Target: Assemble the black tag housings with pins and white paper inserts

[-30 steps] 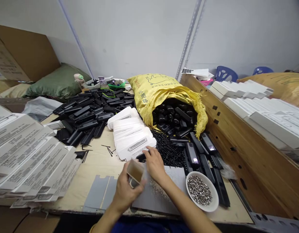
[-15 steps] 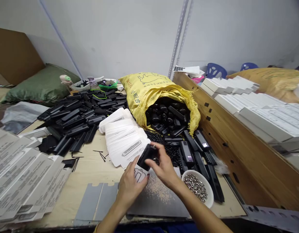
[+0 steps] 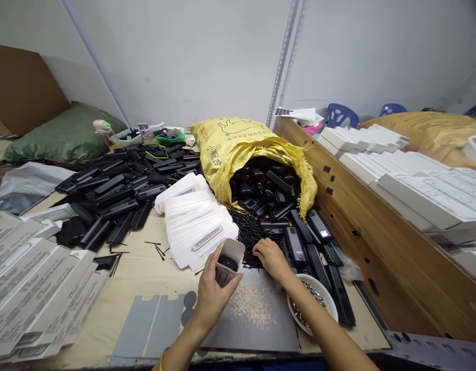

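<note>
My left hand (image 3: 215,296) grips a small open carton (image 3: 235,249), its mouth turned up, with a black device (image 3: 227,263) sitting inside. My right hand (image 3: 273,258) is at the edge of a heap of thin black sticks (image 3: 246,226). Its fingers are drawn together there, and what lies between the fingertips is hidden. Below the hands, small beige grains (image 3: 250,309) are scattered over a grey sheet (image 3: 269,337). Flattened printed cartons (image 3: 195,219) lie fanned out just beyond the left hand. Under the right forearm stands a white bowl (image 3: 334,304) of small metal pieces.
A yellow sack (image 3: 222,149) spills black parts at the back. Black cases (image 3: 118,188) pile up on the left, behind stacked filled boxes (image 3: 40,288). A wooden partition (image 3: 350,226) borders the right side, with more white boxes (image 3: 423,196) beyond it.
The black device has gone down into the carton, which now stands more upright in my left hand. My right hand has let go of the device and moved right to the black sticks.
</note>
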Action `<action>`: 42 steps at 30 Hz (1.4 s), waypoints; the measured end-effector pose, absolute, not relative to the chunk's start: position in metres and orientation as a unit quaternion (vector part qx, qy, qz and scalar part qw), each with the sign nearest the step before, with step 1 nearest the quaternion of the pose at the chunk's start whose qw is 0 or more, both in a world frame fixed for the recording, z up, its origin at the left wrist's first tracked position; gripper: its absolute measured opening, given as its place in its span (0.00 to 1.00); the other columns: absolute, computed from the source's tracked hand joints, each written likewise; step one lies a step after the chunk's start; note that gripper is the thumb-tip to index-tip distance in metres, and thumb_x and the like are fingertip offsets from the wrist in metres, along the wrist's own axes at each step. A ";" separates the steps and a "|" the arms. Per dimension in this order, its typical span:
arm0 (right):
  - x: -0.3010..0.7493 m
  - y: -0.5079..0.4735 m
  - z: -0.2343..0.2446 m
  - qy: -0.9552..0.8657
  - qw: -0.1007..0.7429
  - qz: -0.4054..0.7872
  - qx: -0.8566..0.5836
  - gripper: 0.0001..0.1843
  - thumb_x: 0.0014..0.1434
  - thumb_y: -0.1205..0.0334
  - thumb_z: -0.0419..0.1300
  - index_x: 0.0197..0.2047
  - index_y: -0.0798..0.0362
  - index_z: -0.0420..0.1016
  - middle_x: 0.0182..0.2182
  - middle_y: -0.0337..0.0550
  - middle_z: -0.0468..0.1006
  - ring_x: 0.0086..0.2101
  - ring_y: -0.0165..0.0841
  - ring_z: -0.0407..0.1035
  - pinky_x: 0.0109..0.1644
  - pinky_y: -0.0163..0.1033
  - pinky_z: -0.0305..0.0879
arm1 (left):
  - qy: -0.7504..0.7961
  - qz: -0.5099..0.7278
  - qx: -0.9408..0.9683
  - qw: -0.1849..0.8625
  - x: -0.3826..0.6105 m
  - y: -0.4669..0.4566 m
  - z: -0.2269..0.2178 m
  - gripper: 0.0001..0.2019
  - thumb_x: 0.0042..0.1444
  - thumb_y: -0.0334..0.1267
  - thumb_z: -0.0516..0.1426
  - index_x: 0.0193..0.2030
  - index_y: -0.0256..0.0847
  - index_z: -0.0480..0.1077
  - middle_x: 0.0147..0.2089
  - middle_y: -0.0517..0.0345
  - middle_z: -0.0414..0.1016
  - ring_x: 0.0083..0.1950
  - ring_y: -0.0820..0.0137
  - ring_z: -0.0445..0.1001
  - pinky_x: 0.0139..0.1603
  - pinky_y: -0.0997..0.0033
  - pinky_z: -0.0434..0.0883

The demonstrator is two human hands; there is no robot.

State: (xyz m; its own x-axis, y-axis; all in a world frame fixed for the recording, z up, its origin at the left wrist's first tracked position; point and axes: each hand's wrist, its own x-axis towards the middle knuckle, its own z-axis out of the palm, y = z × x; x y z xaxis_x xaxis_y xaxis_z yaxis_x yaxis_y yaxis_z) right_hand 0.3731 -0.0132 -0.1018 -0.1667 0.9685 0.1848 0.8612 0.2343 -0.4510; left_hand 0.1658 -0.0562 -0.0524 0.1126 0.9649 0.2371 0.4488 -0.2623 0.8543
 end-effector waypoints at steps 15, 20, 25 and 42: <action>0.332 -0.054 -0.009 -0.645 0.488 0.306 -0.502 0.07 0.61 0.61 0.56 0.38 0.48 0.76 0.35 0.42 0.75 0.37 0.34 0.68 0.42 0.40 0.65 | 0.521 0.402 0.682 0.320 0.179 -0.052 -0.050 0.35 0.55 0.38 0.58 0.67 0.49 0.47 0.66 0.49 0.58 0.66 0.60 0.59 0.64 0.55 0.59; 0.316 -0.048 -0.036 -0.506 0.564 0.383 -0.529 0.18 0.56 0.56 0.61 0.48 0.50 0.67 0.38 0.42 0.71 0.36 0.33 0.68 0.39 0.38 0.68 | 0.481 0.399 0.703 0.341 0.176 -0.054 -0.053 0.19 0.55 0.36 0.56 0.54 0.45 0.61 0.54 0.50 0.69 0.57 0.62 0.69 0.57 0.58 0.66; 0.278 -0.056 -0.048 -0.536 0.589 0.314 -0.517 0.09 0.62 0.55 0.54 0.38 0.51 0.71 0.36 0.43 0.72 0.39 0.36 0.68 0.43 0.41 0.66 | 0.465 0.405 0.672 0.410 0.174 -0.054 -0.053 0.30 0.56 0.35 0.54 0.64 0.42 0.47 0.64 0.41 0.62 0.63 0.61 0.64 0.62 0.55 0.62; 0.296 -0.092 -0.058 -0.640 0.505 0.246 -0.524 0.20 0.65 0.60 0.49 0.60 0.49 0.62 0.57 0.50 0.68 0.57 0.40 0.63 0.57 0.51 0.63 | 0.602 0.323 0.620 0.385 0.138 -0.050 -0.031 0.25 0.52 0.47 0.57 0.54 0.42 0.57 0.47 0.48 0.73 0.43 0.60 0.76 0.42 0.58 0.72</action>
State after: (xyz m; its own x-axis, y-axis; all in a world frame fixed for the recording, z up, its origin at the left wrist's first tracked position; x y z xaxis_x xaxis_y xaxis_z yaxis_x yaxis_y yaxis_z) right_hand 0.2955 -0.0925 -0.0581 0.0585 0.9195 0.3887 0.4218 0.3301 -0.8444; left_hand 0.1381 -0.0501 -0.0310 0.0654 0.9959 -0.0622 0.4983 0.0214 0.8668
